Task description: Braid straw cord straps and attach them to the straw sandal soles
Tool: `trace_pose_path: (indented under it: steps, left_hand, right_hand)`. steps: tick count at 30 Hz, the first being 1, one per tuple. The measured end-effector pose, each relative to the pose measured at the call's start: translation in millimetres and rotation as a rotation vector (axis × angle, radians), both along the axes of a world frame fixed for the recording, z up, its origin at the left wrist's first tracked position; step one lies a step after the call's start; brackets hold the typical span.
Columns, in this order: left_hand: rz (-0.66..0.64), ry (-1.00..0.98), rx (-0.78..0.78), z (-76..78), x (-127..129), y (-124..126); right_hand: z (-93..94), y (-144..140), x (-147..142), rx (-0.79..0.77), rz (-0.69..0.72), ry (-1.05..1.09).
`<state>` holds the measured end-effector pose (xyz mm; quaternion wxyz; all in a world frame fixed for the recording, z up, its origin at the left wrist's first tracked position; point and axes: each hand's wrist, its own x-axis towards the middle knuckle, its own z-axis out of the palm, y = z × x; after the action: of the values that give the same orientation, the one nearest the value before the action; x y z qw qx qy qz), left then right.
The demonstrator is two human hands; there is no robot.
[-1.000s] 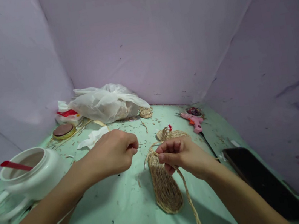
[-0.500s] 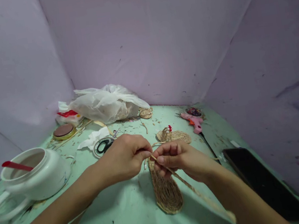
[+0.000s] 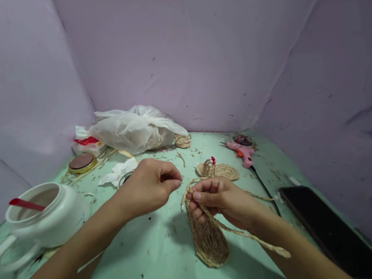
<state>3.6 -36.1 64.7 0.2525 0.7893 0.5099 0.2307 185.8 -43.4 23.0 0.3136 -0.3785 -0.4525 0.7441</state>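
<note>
We see a small woven straw sandal sole [image 3: 208, 240] lying flat on the green tabletop [image 3: 150, 269], its weave closed along the whole length, so we judge the sole itself finished. The right hand [image 3: 223, 200] curls over the toe end, its fingers pressed together on a braided straw cord [image 3: 256, 239] that is fixed there and trails loose past the wrist; the strap therefore appears attached at one end only, its free end not yet fastened. The left hand [image 3: 151, 188] hovers just beside the toe, thumb and forefinger pinched together, on what we cannot tell. A second sandal [image 3: 217, 170] with a red-and-white bead at its strap lies just behind and looks complete, which suggests one of the pair is done and this one lacks strap and ornament. A pink glue gun [image 3: 243, 151] rests near it; a white pot [image 3: 49, 219], a plastic bag [image 3: 134, 129] and a dark phone [image 3: 328, 225] lie well apart.
</note>
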Motion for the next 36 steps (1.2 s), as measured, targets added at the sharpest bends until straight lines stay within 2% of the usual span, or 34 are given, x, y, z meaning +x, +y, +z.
trace_pose_path:
  steps: [10, 15, 19, 21, 23, 25, 30, 36]
  left_hand:
    - [-0.037, 0.048, -0.027, -6.1, 8, -5]
    - [-0.068, 0.077, -0.034, -7.5, 12, -7]
    - [-0.087, 0.148, -0.055, 5.3, -13, 5]
    - [-0.023, 0.275, -0.052, 8.4, -32, 16]
    - [0.080, 0.474, -0.060, 3.6, -49, 26]
    - [0.089, 0.638, -0.096, -8.3, -55, 34]
    - [0.141, 0.716, -0.086, -36.8, -40, 39]
    - [0.162, 0.737, -0.076, -45.1, -29, 37]
  right_hand:
    - [-1.3, -1, -4, 0.034, -0.020, -0.053]
    - [-0.8, -4, -9, 0.100, -0.038, -0.134]
    - [-1.0, -2, -7, 0.136, -0.145, -0.136]
    - [-0.6, 1, -4, 0.138, -0.229, -0.097]
    - [0.4, 3, 0, 0.134, -0.297, -0.057]
    - [1.6, 4, 2, 0.125, -0.348, -0.041]
    - [1.8, 5, 2, 0.127, -0.379, -0.069]
    - [1.5, 5, 0, 0.154, -0.376, -0.073]
